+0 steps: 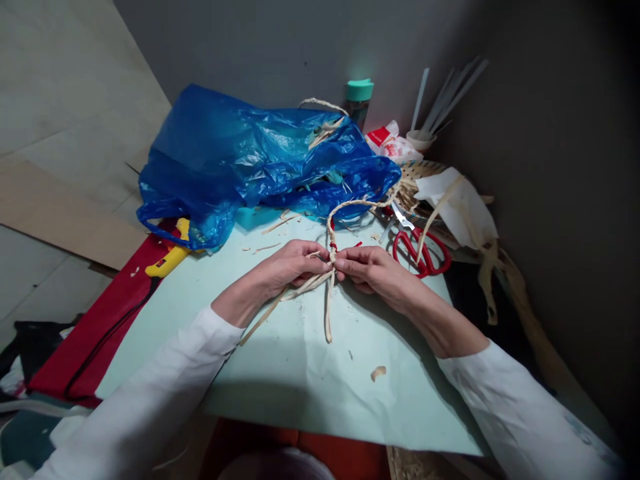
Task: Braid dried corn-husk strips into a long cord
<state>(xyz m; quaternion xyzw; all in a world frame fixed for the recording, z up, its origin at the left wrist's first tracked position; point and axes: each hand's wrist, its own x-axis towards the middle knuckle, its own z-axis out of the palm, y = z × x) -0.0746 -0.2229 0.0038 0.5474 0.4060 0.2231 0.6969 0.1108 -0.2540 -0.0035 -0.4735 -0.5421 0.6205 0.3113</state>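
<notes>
My left hand [290,265] and my right hand [373,268] meet over a pale green sheet [300,373], both pinched on a braided straw cord [345,208]. The braid loops up from my fingers toward the woven basket. Loose flat straw strands [329,310] hang down from the pinch point onto the sheet. A small red tie sits on the braid just above my fingertips. Both sleeves are white.
A crumpled blue plastic bag [250,157] lies behind my hands. Red-handled scissors [423,252] rest at the right, beside a woven basket [417,183] with white paper. A teal-capped bottle [359,100], a cup of sticks [423,137] and a yellow tool [170,257] stand around.
</notes>
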